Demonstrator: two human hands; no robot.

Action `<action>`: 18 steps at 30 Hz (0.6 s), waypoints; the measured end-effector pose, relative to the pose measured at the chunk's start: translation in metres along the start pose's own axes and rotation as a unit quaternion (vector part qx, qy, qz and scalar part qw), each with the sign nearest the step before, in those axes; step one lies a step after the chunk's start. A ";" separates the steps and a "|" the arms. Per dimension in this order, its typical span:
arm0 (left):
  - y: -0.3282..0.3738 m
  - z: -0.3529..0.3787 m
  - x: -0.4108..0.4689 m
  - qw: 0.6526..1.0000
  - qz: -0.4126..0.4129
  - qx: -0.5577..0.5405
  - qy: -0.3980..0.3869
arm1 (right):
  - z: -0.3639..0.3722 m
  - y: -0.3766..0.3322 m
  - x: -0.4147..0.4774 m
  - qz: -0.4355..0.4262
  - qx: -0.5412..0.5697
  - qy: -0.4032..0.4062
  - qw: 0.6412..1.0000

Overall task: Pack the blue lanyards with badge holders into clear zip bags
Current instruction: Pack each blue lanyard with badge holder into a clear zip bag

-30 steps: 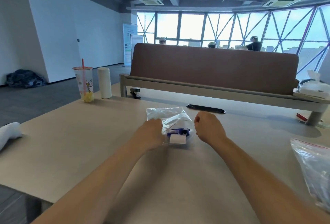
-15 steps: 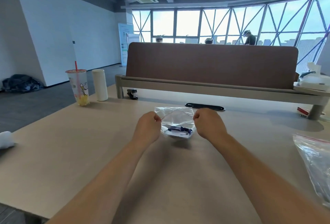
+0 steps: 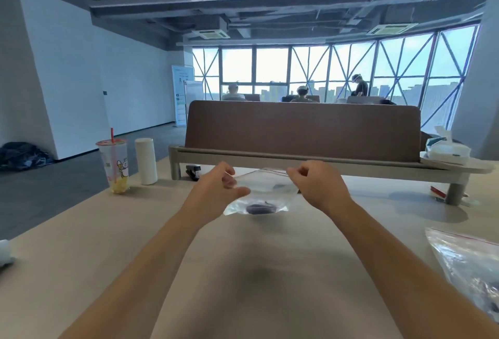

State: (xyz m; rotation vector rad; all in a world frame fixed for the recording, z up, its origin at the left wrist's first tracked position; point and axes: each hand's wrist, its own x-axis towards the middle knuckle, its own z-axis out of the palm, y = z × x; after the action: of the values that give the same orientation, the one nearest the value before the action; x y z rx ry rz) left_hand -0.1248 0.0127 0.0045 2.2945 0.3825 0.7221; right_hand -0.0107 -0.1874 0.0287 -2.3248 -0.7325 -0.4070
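1. Since half a second ago the zip bag (image 3: 263, 190) has come up off the bench (image 3: 256, 279) and now hangs in the air between my two hands, which have risen with it.
2. The blue lanyard (image 3: 260, 208) has sunk to the bottom of the bag, well below the mouth (good, nothing near the seal).
3. The red-lined seal strip runs left to right along the top, from one hand to the other.
4. My right hand (image 3: 316, 186) pinches the strip's right end.
5. My left hand (image 3: 216, 192) sits at the left edge, fingers loosely curled and thumb across the front; I cannot tell whether it actually grips the plastic.
6. I judge sealing comes next: the strip lies sideways, so the press should travel along it from the right end.
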 end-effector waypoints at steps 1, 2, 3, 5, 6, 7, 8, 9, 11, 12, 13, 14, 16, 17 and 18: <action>-0.003 0.000 -0.003 1.000 0.004 0.012 0.001 | -0.001 0.001 -0.003 -0.006 0.003 -0.009 1.000; -0.007 0.000 -0.005 0.999 0.012 0.031 0.014 | -0.003 0.003 -0.006 -0.012 0.002 -0.021 1.000; -0.011 0.000 -0.007 0.998 0.030 0.051 0.031 | -0.003 0.004 -0.009 -0.018 0.000 -0.035 0.999; -0.014 -0.001 -0.012 0.993 0.063 0.084 0.053 | -0.003 0.005 -0.013 -0.028 -0.015 -0.058 0.998; -0.014 -0.003 -0.014 0.993 0.065 0.085 0.050 | -0.001 0.004 -0.015 -0.034 -0.032 -0.063 0.997; -0.014 -0.003 -0.015 0.994 0.062 0.078 0.042 | 0.000 0.004 -0.016 -0.039 -0.050 -0.062 0.996; -0.015 -0.004 -0.015 0.995 0.060 0.070 0.029 | 0.002 0.004 -0.016 -0.044 -0.070 -0.057 0.995; -0.015 -0.004 -0.015 0.997 0.059 0.054 0.015 | 0.003 0.005 -0.017 -0.045 -0.090 -0.052 0.994; -0.019 -0.003 -0.014 0.999 0.050 -0.013 -0.005 | 0.005 0.006 -0.017 -0.036 -0.139 -0.051 0.988; -0.022 -0.003 -0.014 0.998 0.044 -0.039 -0.006 | 0.005 0.007 -0.017 -0.029 -0.160 -0.057 0.985; -0.024 -0.002 -0.014 0.998 0.041 -0.051 -0.004 | 0.006 0.006 -0.016 -0.026 -0.178 -0.063 0.982; -0.024 -0.001 -0.013 0.998 0.044 -0.048 -0.004 | 0.008 0.004 -0.015 -0.030 -0.191 -0.068 0.979; -0.020 0.003 -0.015 0.998 0.051 -0.021 -0.010 | 0.014 -0.002 -0.015 -0.063 -0.191 -0.082 0.976; -0.017 0.006 -0.016 0.998 0.054 -0.014 -0.014 | 0.018 -0.008 -0.017 -0.083 -0.169 -0.096 0.977; -0.015 0.009 -0.017 0.998 0.058 -0.014 -0.020 | 0.022 -0.015 -0.019 -0.101 -0.136 -0.112 0.979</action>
State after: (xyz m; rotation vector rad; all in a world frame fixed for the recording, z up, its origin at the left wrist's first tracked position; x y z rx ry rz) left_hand -0.1339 0.0107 -0.0181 2.3161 0.2217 0.7324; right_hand -0.0330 -0.1710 0.0110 -2.5915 -1.0877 -0.3558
